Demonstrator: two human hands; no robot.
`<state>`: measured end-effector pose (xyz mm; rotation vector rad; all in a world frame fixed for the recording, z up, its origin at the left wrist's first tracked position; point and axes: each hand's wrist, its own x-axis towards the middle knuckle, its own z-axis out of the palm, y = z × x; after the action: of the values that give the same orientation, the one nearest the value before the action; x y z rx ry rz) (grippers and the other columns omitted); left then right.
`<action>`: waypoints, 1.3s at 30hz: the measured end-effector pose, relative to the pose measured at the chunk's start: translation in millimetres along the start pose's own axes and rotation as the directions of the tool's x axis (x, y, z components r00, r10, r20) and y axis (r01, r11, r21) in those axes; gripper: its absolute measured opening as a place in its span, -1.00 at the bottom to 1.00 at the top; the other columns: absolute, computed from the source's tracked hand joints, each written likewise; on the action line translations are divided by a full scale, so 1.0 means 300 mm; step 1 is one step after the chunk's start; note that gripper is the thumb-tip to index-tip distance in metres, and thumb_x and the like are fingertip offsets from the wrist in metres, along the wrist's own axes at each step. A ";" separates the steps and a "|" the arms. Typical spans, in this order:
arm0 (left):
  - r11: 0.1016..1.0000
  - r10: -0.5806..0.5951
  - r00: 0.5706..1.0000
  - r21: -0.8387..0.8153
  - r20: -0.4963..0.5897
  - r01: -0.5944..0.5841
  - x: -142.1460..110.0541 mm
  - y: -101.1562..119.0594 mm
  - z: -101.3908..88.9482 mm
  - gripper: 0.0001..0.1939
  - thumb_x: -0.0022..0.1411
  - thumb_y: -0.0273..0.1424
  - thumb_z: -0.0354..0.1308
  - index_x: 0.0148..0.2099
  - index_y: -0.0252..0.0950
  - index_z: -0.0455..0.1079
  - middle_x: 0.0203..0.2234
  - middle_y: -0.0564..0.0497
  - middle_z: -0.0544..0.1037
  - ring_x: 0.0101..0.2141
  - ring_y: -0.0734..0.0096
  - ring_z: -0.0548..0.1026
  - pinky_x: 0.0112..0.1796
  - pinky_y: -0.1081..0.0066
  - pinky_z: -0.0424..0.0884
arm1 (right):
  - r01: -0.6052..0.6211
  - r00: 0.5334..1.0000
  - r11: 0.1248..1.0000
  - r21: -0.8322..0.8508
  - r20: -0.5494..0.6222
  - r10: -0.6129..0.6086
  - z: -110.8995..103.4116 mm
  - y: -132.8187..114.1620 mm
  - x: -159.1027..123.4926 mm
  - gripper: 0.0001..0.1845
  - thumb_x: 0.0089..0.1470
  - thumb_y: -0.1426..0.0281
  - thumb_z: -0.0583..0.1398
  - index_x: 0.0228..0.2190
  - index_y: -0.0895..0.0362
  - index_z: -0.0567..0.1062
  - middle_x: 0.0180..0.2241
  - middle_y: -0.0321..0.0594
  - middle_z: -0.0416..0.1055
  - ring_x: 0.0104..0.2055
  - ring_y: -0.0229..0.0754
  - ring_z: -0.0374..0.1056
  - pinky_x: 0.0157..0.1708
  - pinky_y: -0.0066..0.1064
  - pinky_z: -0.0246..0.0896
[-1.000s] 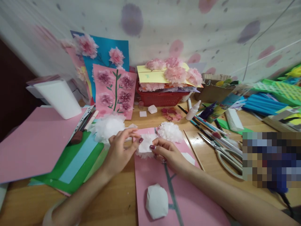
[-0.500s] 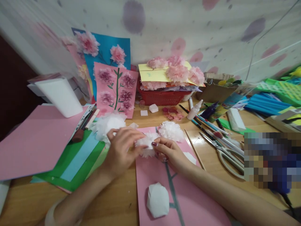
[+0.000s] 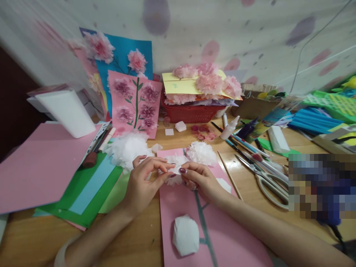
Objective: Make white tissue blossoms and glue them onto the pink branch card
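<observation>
A partly fluffed white tissue paper flower [image 3: 177, 160] is between my two hands, over the upper part of a pink card [image 3: 178, 202]. My left hand [image 3: 148, 180] pinches its near side between thumb and fingertips. From the right, my right hand [image 3: 201, 181] grips it with thumb and bent fingers. A green painted stem [image 3: 202, 218] runs down the card. White tissue pads, one at the lower left [image 3: 185, 235] and one partly behind my right wrist [image 3: 224, 184], lie on it. A fluffed white flower [image 3: 201, 153] sits at its top.
White tissue sheets [image 3: 126, 150] lie left of the card. Scissors [image 3: 271, 181], pens and a thin wooden stick [image 3: 229, 174] lie to the right. A red basket [image 3: 191, 113] and a finished pink flower card [image 3: 135, 104] stand behind. Green paper [image 3: 91, 202] lies left.
My left hand's fingers have closed in to a pinch on the tissue flower. The right hand keeps its grip in nearly the same place. The view has shifted slightly.
</observation>
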<state>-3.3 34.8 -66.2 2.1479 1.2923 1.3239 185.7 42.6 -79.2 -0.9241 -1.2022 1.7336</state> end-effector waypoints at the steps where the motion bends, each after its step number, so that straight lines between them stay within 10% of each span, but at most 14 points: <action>1: 1.000 0.009 1.000 0.003 0.002 -0.009 -0.001 0.000 0.000 -0.83 0.21 -0.36 0.23 -0.40 -0.19 0.32 -0.32 0.09 0.67 -0.17 0.24 0.57 0.06 0.08 0.16 | 0.006 1.000 1.000 -0.019 0.006 -0.006 0.002 -0.003 -0.003 -0.75 0.03 0.22 0.26 -0.48 0.16 0.47 -0.64 -0.40 0.22 -0.63 -0.39 -0.04 -0.59 -0.44 -0.20; 12: 0.996 0.082 0.996 0.023 0.020 -0.083 -0.001 0.003 0.000 -0.87 0.18 -0.35 0.25 -0.39 -0.17 0.37 -0.35 0.12 0.67 -0.17 0.24 0.59 0.11 0.07 0.07 | 0.077 0.997 0.984 -0.163 0.044 -0.071 0.011 -0.015 -0.016 -0.68 0.08 0.15 0.23 -0.50 0.14 0.42 -0.58 -0.37 0.26 -0.57 -0.35 0.06 -0.52 -0.44 -0.07; 25: 0.948 -0.254 0.967 -0.187 0.033 0.256 0.008 0.006 -0.006 -0.86 0.21 -0.30 0.14 -0.34 -0.22 0.44 -0.31 -0.02 0.62 -0.16 0.21 0.55 -0.07 0.20 0.37 | 0.099 0.995 0.972 -0.213 0.027 -0.096 0.007 -0.008 -0.009 -0.68 0.06 0.13 0.24 -0.49 0.11 0.38 -0.59 -0.37 0.24 -0.56 -0.33 0.08 -0.53 -0.44 -0.07; 35: 0.904 -0.419 0.883 -0.192 -0.214 0.382 0.071 -0.092 -0.058 -0.79 0.19 -0.19 0.15 -0.31 -0.23 0.36 -0.41 0.04 0.52 -0.31 0.30 0.51 -0.25 0.35 0.41 | 0.082 0.997 0.974 -0.212 0.007 -0.082 0.003 -0.002 -0.010 -0.71 0.10 0.19 0.22 -0.50 0.12 0.36 -0.60 -0.39 0.21 -0.57 -0.35 0.02 -0.54 -0.44 -0.12; 39: 0.956 -0.205 0.891 0.113 -0.405 0.271 0.090 -0.150 -0.081 -0.82 0.15 -0.28 0.21 -0.21 -0.23 0.40 -0.22 -0.05 0.53 -0.09 0.16 0.46 0.01 0.18 0.29 | 0.070 0.997 0.978 -0.195 -0.022 -0.075 0.000 0.007 -0.005 -0.69 0.10 0.17 0.22 -0.51 0.12 0.35 -0.61 -0.40 0.18 -0.59 -0.36 0.00 -0.56 -0.44 -0.14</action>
<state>-43.0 77.0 -67.5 1.7980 1.8149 1.6396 185.9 40.8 -80.9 -1.0032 -1.3875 1.5605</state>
